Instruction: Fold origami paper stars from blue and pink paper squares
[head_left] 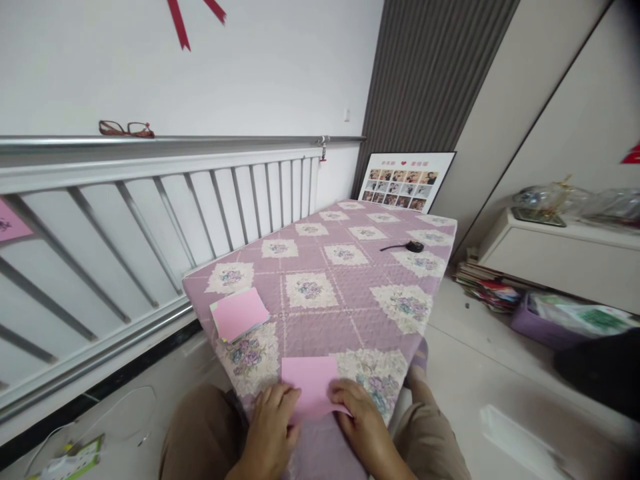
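A sheet of pink paper point(311, 387) lies at the near end of the cloth-covered table, right in front of me. My left hand point(271, 423) is closed at its left edge, with the fingertips on the paper. At the lower right edge my right hand point(364, 419) pinches the sheet between thumb and fingers, and the near edge curls up slightly there. To the left, a stack of pink paper point(241, 313) rests on the flowered purple tablecloth point(320, 333), with lighter sheets showing beneath the top one.
A black cord-like item with a round body point(415, 247) lies toward the table's far right. A white radiator point(200, 207) runs along the left, with eyeglasses point(127, 129) on the rail above. A photo board point(407, 181) leans behind the table. A white cabinet point(560, 257) stands right.
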Demonstrator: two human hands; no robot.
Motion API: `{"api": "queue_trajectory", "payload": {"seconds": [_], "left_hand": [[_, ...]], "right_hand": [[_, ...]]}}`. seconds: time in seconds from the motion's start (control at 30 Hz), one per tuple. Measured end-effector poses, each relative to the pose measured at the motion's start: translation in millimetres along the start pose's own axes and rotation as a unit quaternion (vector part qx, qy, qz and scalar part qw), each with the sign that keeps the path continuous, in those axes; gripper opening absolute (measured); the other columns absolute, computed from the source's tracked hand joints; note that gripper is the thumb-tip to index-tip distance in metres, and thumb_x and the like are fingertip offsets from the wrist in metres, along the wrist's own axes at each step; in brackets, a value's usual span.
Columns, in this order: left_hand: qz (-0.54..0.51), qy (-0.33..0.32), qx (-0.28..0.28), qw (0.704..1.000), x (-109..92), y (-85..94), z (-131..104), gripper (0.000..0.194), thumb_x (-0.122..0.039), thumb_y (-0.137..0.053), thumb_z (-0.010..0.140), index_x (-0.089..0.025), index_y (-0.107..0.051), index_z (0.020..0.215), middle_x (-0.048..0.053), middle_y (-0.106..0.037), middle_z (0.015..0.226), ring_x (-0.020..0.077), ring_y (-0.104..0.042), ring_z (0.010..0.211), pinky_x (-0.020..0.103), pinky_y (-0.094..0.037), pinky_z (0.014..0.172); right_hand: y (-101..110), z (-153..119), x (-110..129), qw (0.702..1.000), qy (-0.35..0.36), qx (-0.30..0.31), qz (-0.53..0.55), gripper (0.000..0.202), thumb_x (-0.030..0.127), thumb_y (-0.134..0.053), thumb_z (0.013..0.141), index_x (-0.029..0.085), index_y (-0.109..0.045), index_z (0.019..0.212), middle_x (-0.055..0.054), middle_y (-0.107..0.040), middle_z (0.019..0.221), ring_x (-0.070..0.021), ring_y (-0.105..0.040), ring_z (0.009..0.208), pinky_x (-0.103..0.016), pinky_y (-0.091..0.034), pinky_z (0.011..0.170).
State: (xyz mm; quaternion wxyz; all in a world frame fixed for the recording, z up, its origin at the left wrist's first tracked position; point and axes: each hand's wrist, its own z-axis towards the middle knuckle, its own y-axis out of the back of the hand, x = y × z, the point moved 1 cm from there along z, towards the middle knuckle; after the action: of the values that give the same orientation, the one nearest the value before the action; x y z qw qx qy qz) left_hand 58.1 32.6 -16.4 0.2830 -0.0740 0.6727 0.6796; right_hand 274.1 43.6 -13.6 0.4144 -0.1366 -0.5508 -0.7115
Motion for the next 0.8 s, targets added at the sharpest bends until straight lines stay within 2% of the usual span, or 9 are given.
{"api": "queue_trajectory", "payload": {"seconds": [0.1, 0.17, 0.23, 0.33, 0.47, 0.63, 0.8], "left_hand": [[-0.025, 0.016, 0.02, 0.999, 10.1, 1.4, 4.5, 0.041, -0.005, -0.047, 0.072, -0.025, -0.066, 0.102, 0.005, -0.061, 0.112, 0.0229, -0.05, 0.107, 0.038, -0.038, 0.096], [-0.041, 0.027, 0.029, 0.998, 11.8, 0.4, 7.6, 0.028, -0.01, -0.046, 0.076, -0.024, -0.068, 0.088, 0.006, -0.063, 0.101, 0.0228, -0.053, 0.1, 0.038, -0.04, 0.091], [-0.042, 0.05, 0.027, 0.997, 11.0, -1.8, 9.3, 0.021, -0.018, -0.047, 0.082, -0.023, -0.067, 0.083, 0.006, -0.063, 0.097, 0.0226, -0.054, 0.096, 0.037, -0.041, 0.089], [-0.029, 0.091, 0.018, 0.995, 9.6, -4.5, 10.1, 0.02, -0.027, -0.048, 0.085, -0.022, -0.067, 0.084, 0.006, -0.063, 0.096, 0.0228, -0.054, 0.095, 0.035, -0.04, 0.088], [0.006, 0.132, 0.029, 0.991, 9.7, -1.3, 14.9, 0.024, -0.033, -0.047, 0.087, -0.02, -0.066, 0.083, 0.008, -0.063, 0.094, 0.0237, -0.055, 0.095, 0.035, -0.038, 0.086], [0.03, 0.154, 0.086, 0.984, 6.1, 10.9, 27.3, 0.026, -0.036, -0.045, 0.088, -0.02, -0.065, 0.083, 0.006, -0.067, 0.09, 0.0226, -0.059, 0.088, 0.032, -0.037, 0.078], [0.042, 0.189, 0.1, 0.976, 2.6, 19.9, 35.7, 0.027, -0.042, -0.045, 0.088, -0.022, -0.061, 0.081, 0.004, -0.068, 0.087, 0.0214, -0.062, 0.083, 0.03, -0.038, 0.071]], "right_hand": [[6.8, -1.4, 2.3, 1.0, 0.016, 0.01, 0.014, 0.019, 0.01, -0.048, 0.079, 0.023, -0.061, 0.083, -0.005, -0.066, 0.097, -0.0195, -0.059, 0.098, -0.037, -0.044, 0.091], [10.2, -3.7, 1.4, 0.999, 0.014, 0.015, 0.024, 0.018, 0.012, -0.046, 0.081, 0.023, -0.061, 0.082, -0.005, -0.066, 0.094, -0.0189, -0.059, 0.097, -0.036, -0.045, 0.09], [11.5, -5.8, -1.4, 1.0, -0.009, 0.011, 0.028, 0.016, 0.016, -0.048, 0.082, 0.023, -0.061, 0.085, -0.005, -0.067, 0.094, -0.0193, -0.06, 0.096, -0.035, -0.046, 0.088], [8.4, -6.4, -6.8, 0.996, -0.082, -0.015, 0.018, 0.018, 0.025, -0.052, 0.083, 0.022, -0.064, 0.096, -0.007, -0.067, 0.099, -0.021, -0.061, 0.097, -0.034, -0.048, 0.087], [-0.5, -0.8, -9.7, 0.986, -0.158, -0.049, -0.006, 0.027, 0.034, -0.05, 0.085, 0.02, -0.066, 0.102, -0.008, -0.069, 0.094, -0.0216, -0.063, 0.09, -0.033, -0.049, 0.083], [-8.3, 8.0, -11.3, 0.977, -0.198, -0.076, -0.022, 0.039, 0.036, -0.05, 0.083, 0.018, -0.06, 0.116, -0.008, -0.07, 0.098, -0.022, -0.065, 0.088, -0.033, -0.049, 0.081], [-12.9, 11.7, -16.9, 0.973, -0.216, -0.068, -0.035, 0.043, 0.037, -0.049, 0.083, 0.018, -0.056, 0.121, -0.008, -0.071, 0.098, -0.0232, -0.066, 0.088, -0.036, -0.05, 0.081]]}}
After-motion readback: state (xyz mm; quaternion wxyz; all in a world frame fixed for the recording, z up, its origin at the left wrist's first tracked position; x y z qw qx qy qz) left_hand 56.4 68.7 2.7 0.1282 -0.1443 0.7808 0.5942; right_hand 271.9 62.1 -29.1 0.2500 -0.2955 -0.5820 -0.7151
